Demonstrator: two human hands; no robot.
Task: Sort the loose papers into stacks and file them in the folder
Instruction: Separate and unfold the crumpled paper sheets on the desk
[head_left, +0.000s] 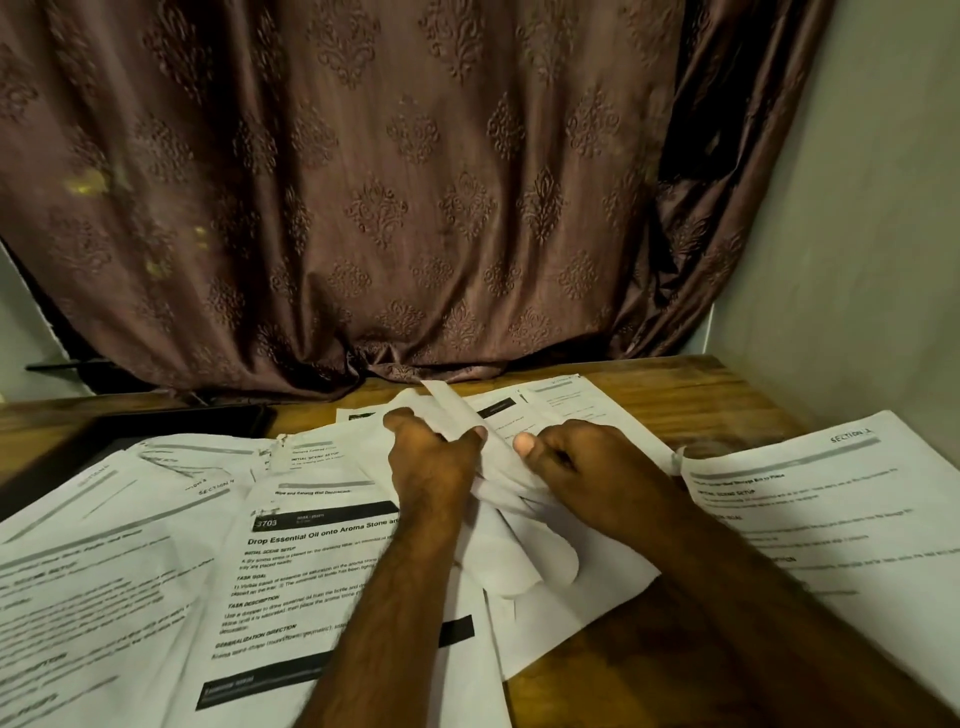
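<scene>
Loose printed papers (291, 566) lie spread over a wooden desk (691, 384). At the middle, my left hand (434, 462) and my right hand (587, 467) both grip a bunch of white sheets (524, 551), curled and bent between them. One sheet's edge sticks up past my left fingers. A page headed "Drop Essential Oil onto Aroma Stone" lies under my left forearm. Another page marked "SECTION" (810, 499) lies at the right. A dark flat thing (171, 421), maybe the folder, lies at the back left, partly under papers.
A brown patterned curtain (415, 208) hangs behind the desk, its hem on the back edge. A pale wall (857, 260) closes the right side. Bare wood shows at the back right and near the front edge between my forearms.
</scene>
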